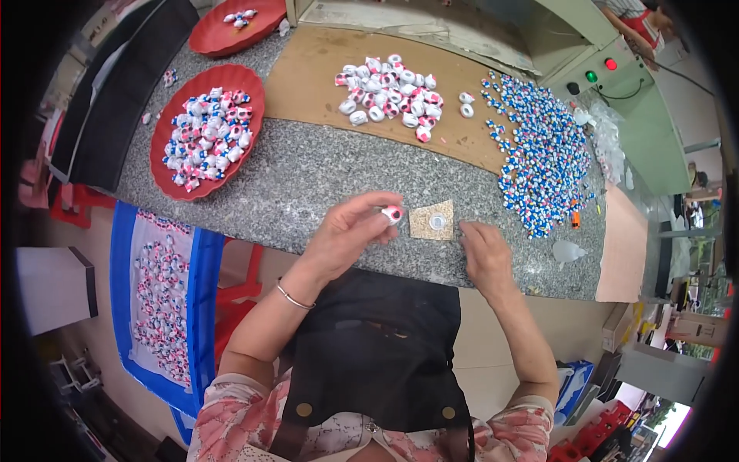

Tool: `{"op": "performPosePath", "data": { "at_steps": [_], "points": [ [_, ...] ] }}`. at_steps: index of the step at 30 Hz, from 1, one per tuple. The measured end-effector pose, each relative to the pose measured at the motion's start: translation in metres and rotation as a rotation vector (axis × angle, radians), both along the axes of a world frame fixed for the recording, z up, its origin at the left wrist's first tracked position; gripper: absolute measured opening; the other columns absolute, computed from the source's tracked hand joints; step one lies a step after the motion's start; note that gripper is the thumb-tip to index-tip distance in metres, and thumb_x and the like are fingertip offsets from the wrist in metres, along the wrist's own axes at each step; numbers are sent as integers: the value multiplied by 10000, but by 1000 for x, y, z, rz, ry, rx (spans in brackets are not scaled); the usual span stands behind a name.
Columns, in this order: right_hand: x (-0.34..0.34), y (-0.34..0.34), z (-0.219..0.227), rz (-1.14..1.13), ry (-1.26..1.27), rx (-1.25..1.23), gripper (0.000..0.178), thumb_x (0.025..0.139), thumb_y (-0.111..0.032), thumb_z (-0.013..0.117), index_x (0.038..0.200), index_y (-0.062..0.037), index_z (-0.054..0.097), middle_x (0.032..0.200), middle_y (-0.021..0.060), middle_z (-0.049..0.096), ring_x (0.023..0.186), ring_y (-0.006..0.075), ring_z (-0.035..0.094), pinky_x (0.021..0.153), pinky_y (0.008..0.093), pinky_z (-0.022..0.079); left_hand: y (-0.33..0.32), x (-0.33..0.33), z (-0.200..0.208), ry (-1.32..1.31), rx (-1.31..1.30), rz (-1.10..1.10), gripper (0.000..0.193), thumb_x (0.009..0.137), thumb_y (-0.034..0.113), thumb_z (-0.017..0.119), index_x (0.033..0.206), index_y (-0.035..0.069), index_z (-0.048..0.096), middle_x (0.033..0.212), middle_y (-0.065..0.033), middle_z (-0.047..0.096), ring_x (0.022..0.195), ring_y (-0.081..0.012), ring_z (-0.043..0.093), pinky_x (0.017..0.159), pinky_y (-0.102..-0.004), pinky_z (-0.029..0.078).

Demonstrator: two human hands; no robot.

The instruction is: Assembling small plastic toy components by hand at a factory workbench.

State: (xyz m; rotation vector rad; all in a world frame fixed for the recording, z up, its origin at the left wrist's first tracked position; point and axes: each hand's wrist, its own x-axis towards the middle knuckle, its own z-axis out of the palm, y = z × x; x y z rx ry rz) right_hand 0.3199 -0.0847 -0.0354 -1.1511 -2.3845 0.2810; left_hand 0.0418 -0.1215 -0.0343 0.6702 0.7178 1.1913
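Between the thumb and fingers of my left hand [344, 233] is a small white and pink toy piece [393, 213] with a dark spot. To its right, a tan, rough-textured pad [420, 222] lies on the speckled stone worktop [323, 169]. On the pad sits a small round whitish disc or cap [438, 222]. My right hand [488, 258] is just right of the pad, its fingers curled together. Whatever those fingers hold, if anything, is hidden.
Beyond my hands, white and pink pieces [392, 91] are heaped on a cardboard sheet [304, 85]. Many small blue and white pieces [543, 146] spread at right, near a clear plastic bulb [567, 252]. Left are a red filled bowl [258, 123] and a blue crate [202, 308].
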Motion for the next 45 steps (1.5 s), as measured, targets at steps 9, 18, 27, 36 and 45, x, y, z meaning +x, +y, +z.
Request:
{"op": "performPosePath", "data": {
  "at_steps": [9, 18, 27, 36, 45],
  "points": [
    [18, 10, 20, -5, -136, -122, 222, 818, 79, 618, 1022, 10, 673, 967, 192, 638, 855, 353, 658, 721, 389, 537, 0, 13, -19, -220, -16, -66, 359, 962, 50, 569, 1316, 80, 521, 1220, -94, 593, 1064, -193, 640, 889, -277, 529],
    [-6, 15, 33, -61, 76, -242, 152, 834, 3, 685, 986, 2, 693, 823, 152, 680, 765, 308, 678, 653, 341, 522, -7, -4, -22, 47, 12, -120, 323, 955, 95, 603, 1268, 20, 574, 1166, -87, 637, 964, -158, 668, 821, -265, 549],
    [-49, 25, 30, 141, -226, 37, 110, 786, -4, 675, 893, -26, 675, 761, 120, 594, 681, 316, 634, 587, 414, 514, -8, -9, -4, -27, 14, -158, 329, 942, 37, 598, 1269, 15, 573, 1131, -94, 648, 893, -129, 671, 777, -239, 554],
    [-46, 29, 30, 190, -75, -4, 105, 785, -10, 680, 888, -22, 663, 762, 122, 591, 688, 315, 621, 594, 412, 509, -9, 5, -10, 145, 51, -103, 379, 876, -52, 654, 1245, -8, 577, 1099, -64, 646, 941, -119, 652, 848, -252, 540],
    [-41, 7, 35, -157, 452, -605, 122, 885, -36, 670, 1001, -10, 696, 819, 52, 669, 728, 125, 640, 650, 263, 510, -4, 38, -17, 562, 278, 100, 301, 839, -62, 684, 1132, -15, 627, 1082, -78, 639, 962, -149, 666, 838, -272, 580]
  ]
}}
